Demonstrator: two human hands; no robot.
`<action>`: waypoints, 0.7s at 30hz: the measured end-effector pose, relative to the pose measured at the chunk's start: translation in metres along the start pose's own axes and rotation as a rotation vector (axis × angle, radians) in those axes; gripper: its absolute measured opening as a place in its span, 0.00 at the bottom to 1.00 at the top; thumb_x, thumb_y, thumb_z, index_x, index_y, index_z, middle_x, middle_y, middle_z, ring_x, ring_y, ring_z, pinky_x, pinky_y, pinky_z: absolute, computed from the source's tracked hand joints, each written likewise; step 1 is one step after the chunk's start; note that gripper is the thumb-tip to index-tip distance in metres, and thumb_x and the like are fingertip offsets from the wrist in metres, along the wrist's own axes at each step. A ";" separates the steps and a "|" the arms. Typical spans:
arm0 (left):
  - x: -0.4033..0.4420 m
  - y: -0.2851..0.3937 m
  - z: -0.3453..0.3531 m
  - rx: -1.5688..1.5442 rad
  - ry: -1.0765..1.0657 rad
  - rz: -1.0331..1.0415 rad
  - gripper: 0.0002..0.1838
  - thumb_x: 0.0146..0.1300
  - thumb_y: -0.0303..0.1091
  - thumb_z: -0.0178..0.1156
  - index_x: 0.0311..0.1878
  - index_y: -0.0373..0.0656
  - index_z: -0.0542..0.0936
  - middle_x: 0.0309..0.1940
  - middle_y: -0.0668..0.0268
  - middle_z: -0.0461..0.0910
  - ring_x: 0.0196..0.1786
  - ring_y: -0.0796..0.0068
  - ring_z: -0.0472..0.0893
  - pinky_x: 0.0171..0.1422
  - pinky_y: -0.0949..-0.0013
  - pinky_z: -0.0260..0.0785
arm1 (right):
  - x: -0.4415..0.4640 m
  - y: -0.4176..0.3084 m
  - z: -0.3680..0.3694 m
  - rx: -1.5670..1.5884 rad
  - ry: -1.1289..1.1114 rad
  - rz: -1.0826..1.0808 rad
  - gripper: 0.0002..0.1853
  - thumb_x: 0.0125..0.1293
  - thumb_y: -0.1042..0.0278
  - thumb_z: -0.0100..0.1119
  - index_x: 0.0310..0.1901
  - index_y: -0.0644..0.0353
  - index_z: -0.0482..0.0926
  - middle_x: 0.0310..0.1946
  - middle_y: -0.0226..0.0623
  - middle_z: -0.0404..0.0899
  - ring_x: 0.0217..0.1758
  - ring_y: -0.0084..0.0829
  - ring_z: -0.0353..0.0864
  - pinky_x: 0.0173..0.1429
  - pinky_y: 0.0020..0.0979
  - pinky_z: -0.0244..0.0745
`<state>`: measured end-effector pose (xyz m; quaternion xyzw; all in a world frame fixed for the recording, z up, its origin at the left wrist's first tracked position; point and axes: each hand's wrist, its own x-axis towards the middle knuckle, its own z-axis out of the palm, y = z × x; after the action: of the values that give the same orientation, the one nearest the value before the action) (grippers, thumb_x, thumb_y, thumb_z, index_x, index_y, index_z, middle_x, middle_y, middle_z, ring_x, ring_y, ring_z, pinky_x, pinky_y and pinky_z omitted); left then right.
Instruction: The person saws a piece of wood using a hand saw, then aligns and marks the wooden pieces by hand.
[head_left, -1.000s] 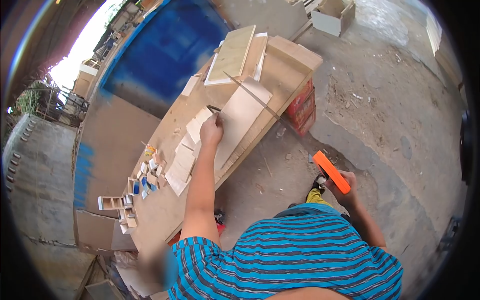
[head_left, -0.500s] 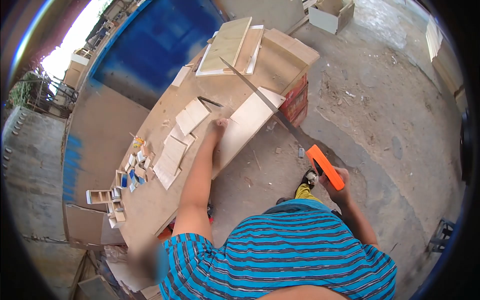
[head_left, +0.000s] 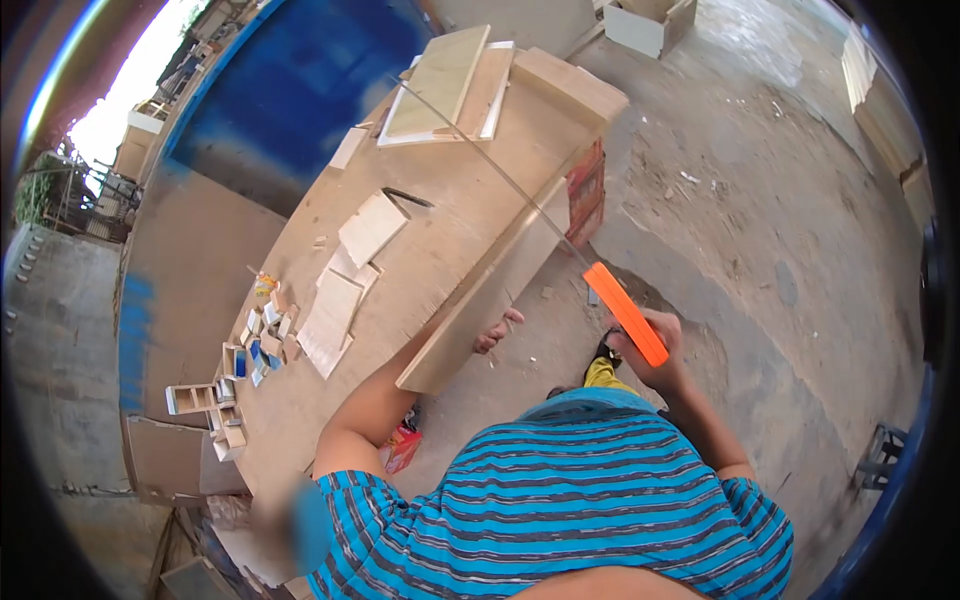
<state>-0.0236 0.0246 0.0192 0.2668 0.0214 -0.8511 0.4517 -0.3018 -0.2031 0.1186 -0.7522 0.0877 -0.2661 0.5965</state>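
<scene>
Standing tilted along the workbench [head_left: 462, 205] edge, the long board [head_left: 490, 305] is seen overhanging; it was lying flat before. Left hand [head_left: 497, 330] has been shifted from board top to its outer side, fingers half curled, grip unclear. Orange-handled handsaw [head_left: 626, 314] is clamped in right hand [head_left: 655, 345], blade crossing above board. Open floor [head_left: 720, 240] is seen rightward.

Seemingly daylit, edges fisheye-warped
</scene>
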 end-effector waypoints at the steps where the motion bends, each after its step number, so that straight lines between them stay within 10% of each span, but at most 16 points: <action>1: 0.005 -0.011 0.004 0.006 0.004 -0.008 0.30 0.67 0.50 0.51 0.65 0.39 0.62 0.25 0.67 0.73 0.20 0.81 0.68 0.24 0.79 0.59 | 0.006 -0.002 0.003 -0.013 -0.002 -0.023 0.10 0.50 0.72 0.69 0.34 0.63 0.81 0.23 0.39 0.79 0.24 0.31 0.79 0.31 0.28 0.72; 5: 0.011 -0.038 0.058 0.316 0.413 -0.045 0.25 0.65 0.38 0.52 0.63 0.39 0.62 0.22 0.71 0.67 0.18 0.84 0.65 0.20 0.80 0.55 | 0.026 -0.014 0.015 -0.128 -0.138 -0.135 0.19 0.46 0.67 0.72 0.40 0.64 0.80 0.27 0.41 0.79 0.25 0.37 0.79 0.33 0.28 0.73; 12: 0.003 -0.047 0.104 0.301 0.636 -0.074 0.23 0.69 0.51 0.49 0.58 0.44 0.69 0.21 0.72 0.66 0.17 0.85 0.63 0.19 0.80 0.57 | 0.031 -0.017 0.028 -0.279 -0.334 -0.176 0.23 0.47 0.56 0.72 0.42 0.62 0.80 0.31 0.44 0.81 0.33 0.46 0.80 0.38 0.37 0.75; 16: -0.007 -0.054 0.103 0.468 0.643 0.123 0.29 0.69 0.44 0.52 0.71 0.48 0.61 0.59 0.63 0.71 0.52 0.82 0.74 0.53 0.77 0.68 | 0.023 -0.016 0.036 -0.271 -0.394 -0.073 0.22 0.46 0.59 0.73 0.43 0.60 0.80 0.32 0.43 0.81 0.35 0.46 0.80 0.39 0.38 0.75; 21: -0.017 -0.043 0.118 0.930 0.507 0.213 0.24 0.67 0.33 0.54 0.66 0.46 0.69 0.62 0.63 0.71 0.60 0.76 0.71 0.65 0.70 0.62 | 0.017 -0.014 0.051 -0.138 -0.427 0.002 0.25 0.45 0.59 0.74 0.45 0.59 0.80 0.29 0.43 0.81 0.31 0.44 0.81 0.38 0.36 0.75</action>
<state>-0.1005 0.0306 0.1194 0.6365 -0.2764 -0.6290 0.3506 -0.2640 -0.1638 0.1291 -0.8303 -0.0216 -0.0936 0.5489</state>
